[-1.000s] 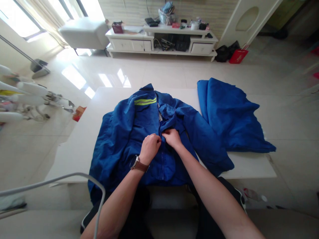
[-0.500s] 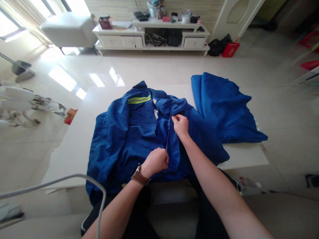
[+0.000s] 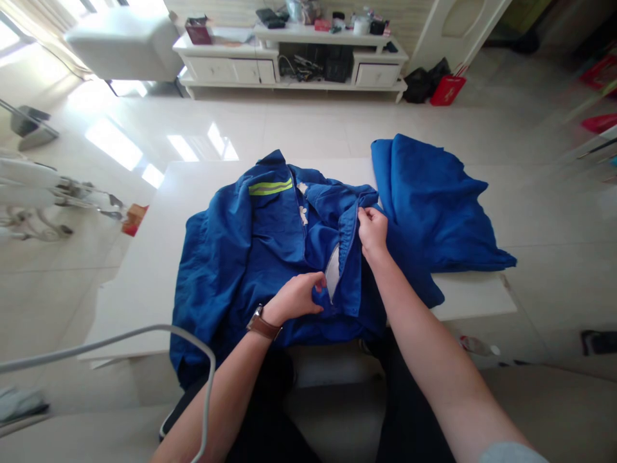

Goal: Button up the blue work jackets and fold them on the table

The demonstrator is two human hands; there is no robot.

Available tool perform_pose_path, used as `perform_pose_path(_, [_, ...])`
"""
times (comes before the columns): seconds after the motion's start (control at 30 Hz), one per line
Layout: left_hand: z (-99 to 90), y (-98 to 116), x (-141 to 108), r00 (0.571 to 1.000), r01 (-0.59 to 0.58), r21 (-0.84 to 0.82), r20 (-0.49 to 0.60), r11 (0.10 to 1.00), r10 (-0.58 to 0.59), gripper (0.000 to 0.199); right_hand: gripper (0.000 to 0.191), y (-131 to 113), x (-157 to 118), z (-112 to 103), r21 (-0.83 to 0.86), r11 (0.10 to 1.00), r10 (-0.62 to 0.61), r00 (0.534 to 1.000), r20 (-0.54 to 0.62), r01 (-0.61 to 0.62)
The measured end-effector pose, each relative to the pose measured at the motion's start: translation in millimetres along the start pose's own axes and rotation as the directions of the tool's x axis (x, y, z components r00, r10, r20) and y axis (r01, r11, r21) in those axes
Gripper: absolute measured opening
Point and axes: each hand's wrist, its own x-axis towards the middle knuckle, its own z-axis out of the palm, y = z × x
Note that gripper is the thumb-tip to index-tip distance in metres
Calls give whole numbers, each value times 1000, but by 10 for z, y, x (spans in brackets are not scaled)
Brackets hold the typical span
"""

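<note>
A blue work jacket (image 3: pixel 226 270) with a yellow-green reflective stripe lies spread on the white table, its front zip undone. My right hand (image 3: pixel 373 230) pinches the right-hand zip edge near the top and holds it out to the right. My left hand (image 3: pixel 296 299), with a watch on its wrist, is over the lower front beside the zip's bottom end. Its thumb and fingers are apart, with nothing seen between them. Between the zip edges a pale gap shows, and white patches are visible inside near the collar.
A folded blue cloth (image 3: pixel 429 206) lies on the right of the white table (image 3: pixel 149 257). A grey cable or tube (image 3: pixel 159 328) curves across the lower left. Beyond stands a white TV cabinet (image 3: pixel 212 69) bearing small items. A plastic bottle (image 3: pixel 477 346) lies at right.
My right hand has drawn the zip edge up and to the right, widening the opening. My left hand has gone from closed at the zip's lower end to fingers apart, slightly left.
</note>
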Motion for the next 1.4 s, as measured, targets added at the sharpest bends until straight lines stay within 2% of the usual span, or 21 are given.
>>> perform_pose_path(0.07, [38,-31,37,997,-81,45,-15,996,82,50,25,-16,39,-45,16,1000,-10,1000,-10,10])
perform_pose_path(0.2, [118,-56,157,959,-250,-69,120,966,257,13,29,-32,102,-144,6,1000,-28,1000,12,28])
perform_pose_path(0.27, [120,-65,210,949,-276,-109,125,955,289,4,31,-21,109,-166,-8,1000,-15,999,52,16])
perform_pose_path(0.37, [68,-80,253,969,-240,-93,43,966,245,4,35,26,67,-144,-45,999,20,981,196,-11])
perform_pose_path(0.47, [-21,-106,270,985,-157,-106,-86,982,149,5,31,43,-32,-90,-140,990,31,915,403,28])
perform_pose_path(0.53, [-89,-134,278,988,-95,-167,-137,981,72,7,21,-19,-111,-75,-232,956,-63,899,433,179])
perform_pose_path(0.6, [-159,-166,281,990,-34,-256,-143,966,-3,9,15,-145,-190,-92,-299,881,-229,883,409,367])
perform_pose_path(0.63, [-193,-182,280,990,-11,-301,-138,953,-32,11,15,-220,-229,-111,-297,844,-295,848,440,447])
perform_pose_path(0.67, [-226,-197,278,990,5,-343,-133,939,-54,13,15,-293,-266,-133,-259,816,-330,785,524,516])
perform_pose_path(0.7, [-256,-211,274,988,17,-383,-135,924,-74,15,17,-356,-303,-155,-195,800,-331,689,645,567])
perform_pose_path(0.77, [-305,-235,267,981,27,-456,-160,890,-112,20,27,-431,-378,-184,-70,789,-252,426,869,610])
perform_pose_path(0.8, [-323,-245,265,975,29,-489,-177,872,-131,21,33,-438,-415,-187,-49,781,-195,317,928,623])
perform_pose_path(0.83, [-335,-255,265,970,30,-518,-192,855,-151,23,36,-429,-450,-181,-60,763,-147,263,954,644])
perform_pose_path(0.87, [-343,-263,267,964,32,-540,-205,841,-168,25,34,-408,-482,-168,-92,734,-117,259,959,673])
perform_pose_path(0.9, [-346,-270,272,960,33,-555,-212,831,-180,26,26,-382,-509,-151,-123,701,-110,278,954,702])
perform_pose_path(0.93, [-345,-276,278,959,36,-564,-213,825,-188,27,16,-356,-530,-131,-138,670,-123,292,948,729])
perform_pose_path(1.0, [-336,-280,292,957,39,-565,-216,824,-194,27,3,-318,-553,-99,-110,628,-184,285,941,770])
perform_pose_path(1.2, [-304,-292,323,932,14,-463,-316,886,-180,18,16,-351,-580,-97,0,606,-332,253,909,796])
perform_pose_path(1.27, [-300,-345,341,906,39,-392,-374,919,-198,15,20,-387,-598,-113,43,622,-376,250,893,782])
perform_pose_path(1.33, [-308,-421,367,857,96,-336,-451,937,-250,13,20,-423,-600,-135,81,662,-427,286,858,746])
perform_pose_path(1.4, [-336,-488,391,801,133,-359,-510,924,-314,12,19,-449,-571,-161,63,695,-474,390,789,716])
